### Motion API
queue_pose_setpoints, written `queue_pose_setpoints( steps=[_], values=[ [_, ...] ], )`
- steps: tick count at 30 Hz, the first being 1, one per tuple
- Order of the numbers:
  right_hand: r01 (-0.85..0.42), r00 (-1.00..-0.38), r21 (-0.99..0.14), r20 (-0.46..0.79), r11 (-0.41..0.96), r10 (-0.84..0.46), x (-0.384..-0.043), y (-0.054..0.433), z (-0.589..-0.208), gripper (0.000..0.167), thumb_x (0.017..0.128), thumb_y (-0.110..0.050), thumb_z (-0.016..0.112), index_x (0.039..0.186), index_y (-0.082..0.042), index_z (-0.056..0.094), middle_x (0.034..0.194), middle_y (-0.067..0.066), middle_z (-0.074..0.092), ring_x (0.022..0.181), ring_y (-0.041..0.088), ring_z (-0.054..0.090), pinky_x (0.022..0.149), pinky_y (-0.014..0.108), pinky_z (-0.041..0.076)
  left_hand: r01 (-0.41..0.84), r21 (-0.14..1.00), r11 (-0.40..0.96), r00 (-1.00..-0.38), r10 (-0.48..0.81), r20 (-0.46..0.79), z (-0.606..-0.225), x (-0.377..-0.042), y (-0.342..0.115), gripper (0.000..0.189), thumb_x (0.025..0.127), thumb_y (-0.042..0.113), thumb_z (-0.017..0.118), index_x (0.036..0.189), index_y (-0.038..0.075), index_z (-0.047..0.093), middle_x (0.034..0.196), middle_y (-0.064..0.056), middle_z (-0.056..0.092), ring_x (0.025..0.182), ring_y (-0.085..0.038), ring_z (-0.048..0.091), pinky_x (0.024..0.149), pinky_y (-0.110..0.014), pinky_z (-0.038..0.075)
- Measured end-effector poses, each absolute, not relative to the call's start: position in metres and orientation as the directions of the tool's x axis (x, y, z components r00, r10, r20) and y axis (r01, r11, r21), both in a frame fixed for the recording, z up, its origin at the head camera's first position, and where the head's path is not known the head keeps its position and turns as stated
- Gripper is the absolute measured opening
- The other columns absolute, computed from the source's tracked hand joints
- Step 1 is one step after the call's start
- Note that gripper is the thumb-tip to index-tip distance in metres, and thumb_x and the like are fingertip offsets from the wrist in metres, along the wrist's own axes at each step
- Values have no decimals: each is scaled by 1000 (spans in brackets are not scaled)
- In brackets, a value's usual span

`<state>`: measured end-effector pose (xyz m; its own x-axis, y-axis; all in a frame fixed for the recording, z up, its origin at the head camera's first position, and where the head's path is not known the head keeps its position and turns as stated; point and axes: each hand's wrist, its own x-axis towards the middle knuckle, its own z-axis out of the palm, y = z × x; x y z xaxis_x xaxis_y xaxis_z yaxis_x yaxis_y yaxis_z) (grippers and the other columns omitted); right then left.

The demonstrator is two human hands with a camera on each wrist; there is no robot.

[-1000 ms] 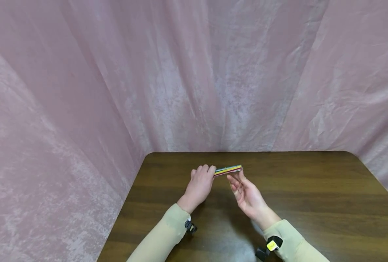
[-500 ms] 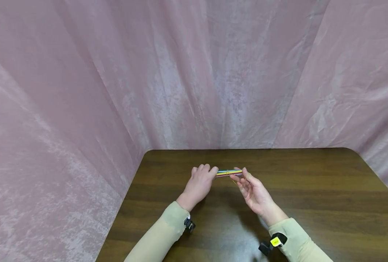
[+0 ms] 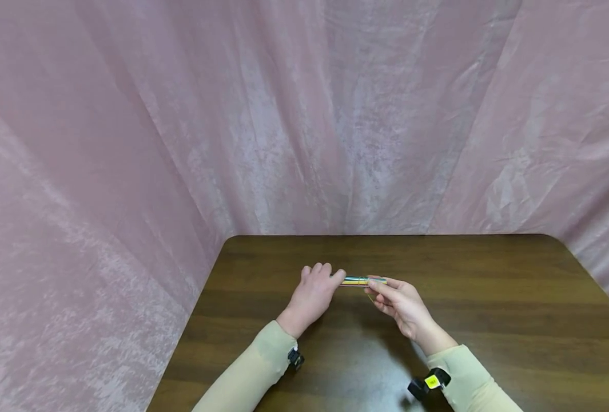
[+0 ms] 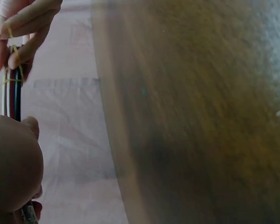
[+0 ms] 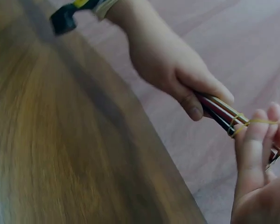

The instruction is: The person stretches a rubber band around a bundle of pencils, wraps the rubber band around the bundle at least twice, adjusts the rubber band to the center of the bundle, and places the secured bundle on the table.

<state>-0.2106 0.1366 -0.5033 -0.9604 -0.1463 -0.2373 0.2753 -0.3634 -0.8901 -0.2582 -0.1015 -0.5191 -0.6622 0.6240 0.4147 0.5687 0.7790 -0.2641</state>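
A bundle of slim coloured pencils [image 3: 354,281] lies level between the hands, above the table. My left hand [image 3: 309,294] grips one end, with its fingers curled over it. A thin yellow rubber band [image 4: 13,80] circles the bundle near the other end, as the left wrist view shows. Around that end are the fingers and thumb of my right hand [image 3: 404,306]. In the right wrist view, a stretched strand of the band runs from the pencils [image 5: 220,111] across the right fingers [image 5: 253,149]. Much of the bundle is hidden inside the left hand.
Below the hands spreads a brown wooden table [image 3: 489,297] with rounded far corners. Pink curtains [image 3: 283,143] hang behind it and along the left side. Each wrist wears a small black camera, the right one [image 3: 430,382] with a yellow label.
The bundle has come slightly nearer and turned from tilted to almost level. My right hand has moved a little to the right, and its thumb now lies over the bundle's end.
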Motion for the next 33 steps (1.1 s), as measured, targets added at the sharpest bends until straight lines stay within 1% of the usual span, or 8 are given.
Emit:
queue_pose_setpoints(
  steps=[6, 11, 16, 18, 20, 23, 27, 33],
  values=[
    [227, -967, -966, -209, -122, -143, -211, 132, -507, 35, 96, -12, 81, 124, 6, 70, 89, 4, 77, 64, 3, 64, 67, 23, 59, 552, -322, 769, -662, 639, 392, -524, -252, -105, 12, 105, 17, 68, 111, 20, 58, 93, -4, 62, 82, -22, 58, 69, -36, 36],
    [183, -970, -983, -183, 18, -157, -212, 128, -509, 42, 94, -13, 82, 126, 10, 67, 88, 3, 73, 67, 9, 67, 67, 25, 59, 556, -351, 753, -650, 657, 382, -527, -249, -108, 8, 106, 15, 63, 109, 20, 58, 91, -3, 62, 81, -22, 57, 68, -36, 35],
    [160, -966, -986, -167, 54, -199, -211, 126, -509, 44, 96, -13, 80, 127, 12, 62, 93, 9, 71, 70, 13, 69, 71, 28, 61, 561, -366, 742, -633, 670, 388, -529, -247, -109, 11, 104, 13, 66, 108, 20, 58, 90, -3, 61, 80, -22, 57, 68, -36, 35],
    [157, -961, -987, -162, 42, -224, -211, 126, -510, 47, 96, -11, 79, 129, 12, 53, 93, 12, 70, 70, 14, 70, 71, 29, 61, 565, -368, 738, -630, 675, 384, -529, -246, -109, 12, 104, 14, 67, 108, 21, 58, 90, -3, 61, 81, -21, 57, 68, -36, 36],
    [158, -955, -987, -161, 30, -249, -211, 127, -508, 49, 96, -8, 77, 128, 8, 44, 92, 14, 69, 71, 15, 70, 71, 31, 62, 575, -360, 735, -634, 678, 372, -528, -245, -107, 11, 105, 16, 67, 109, 21, 58, 91, -2, 61, 82, -21, 57, 69, -36, 36],
    [164, -949, -986, -163, 16, -270, -212, 129, -505, 45, 96, -4, 75, 118, 0, 36, 89, 13, 67, 71, 15, 69, 71, 33, 62, 589, -349, 729, -639, 684, 351, -525, -245, -104, 10, 106, 19, 66, 110, 22, 58, 94, -2, 62, 84, -21, 57, 70, -36, 37],
    [156, -948, -987, -159, 35, -276, -211, 129, -504, 38, 95, -1, 70, 108, -6, 35, 86, 10, 63, 73, 15, 67, 74, 34, 62, 584, -347, 734, -652, 679, 338, -523, -243, -102, 11, 106, 20, 67, 110, 22, 57, 95, -2, 62, 84, -20, 57, 71, -36, 37],
    [98, -957, -992, -116, 79, -265, -207, 126, -513, 36, 90, 4, 67, 106, -6, 36, 91, 7, 59, 79, 16, 65, 75, 29, 58, 570, -344, 746, -671, 664, 330, -524, -238, -105, 12, 105, 17, 68, 111, 21, 59, 94, -2, 62, 84, -20, 58, 70, -36, 37]
  ],
)
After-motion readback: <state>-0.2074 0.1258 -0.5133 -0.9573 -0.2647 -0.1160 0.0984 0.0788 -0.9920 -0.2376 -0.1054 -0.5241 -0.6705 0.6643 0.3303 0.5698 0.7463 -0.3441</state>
